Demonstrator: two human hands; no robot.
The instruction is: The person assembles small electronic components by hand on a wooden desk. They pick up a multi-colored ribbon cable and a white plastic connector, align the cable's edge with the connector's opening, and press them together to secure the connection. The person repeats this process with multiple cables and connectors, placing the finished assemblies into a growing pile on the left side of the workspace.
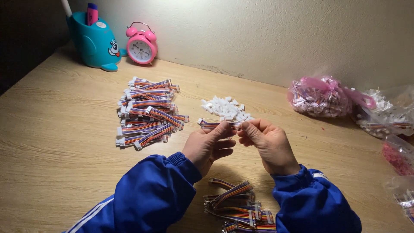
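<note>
Left hand (208, 144) closed in a pinch, thumb and fingers clamped on a short multicoloured ribbon cable (217, 125), white connector at its left end. Right hand (268, 144) likewise pinched shut on the cable's right end, fingertips of both hands nearly touching. Cable held level above the wooden surface (56, 142), just in front of a small heap of white connector housings (225, 108). Stack of finished cables (148, 113) to the left. Loose cables (239, 207) between the blue sleeves.
</note>
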